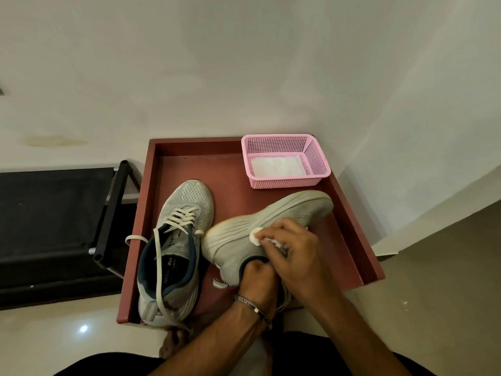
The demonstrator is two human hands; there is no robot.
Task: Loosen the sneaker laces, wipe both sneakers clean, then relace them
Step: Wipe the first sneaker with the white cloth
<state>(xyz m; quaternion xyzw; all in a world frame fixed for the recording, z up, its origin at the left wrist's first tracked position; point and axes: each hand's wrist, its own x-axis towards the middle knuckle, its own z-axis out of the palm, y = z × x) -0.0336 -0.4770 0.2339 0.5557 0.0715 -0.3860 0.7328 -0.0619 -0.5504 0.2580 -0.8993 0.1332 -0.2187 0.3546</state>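
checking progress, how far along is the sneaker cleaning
Done: the upright sneaker has its laces loosened. In hand: the left hand steadies the tipped sneaker by its collar while the right hand rubs a white wipe on its side. Left: finishing wiping, relacing both.

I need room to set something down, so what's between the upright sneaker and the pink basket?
Only bare tray floor lies between the upright sneaker and pink basket, per the head view.
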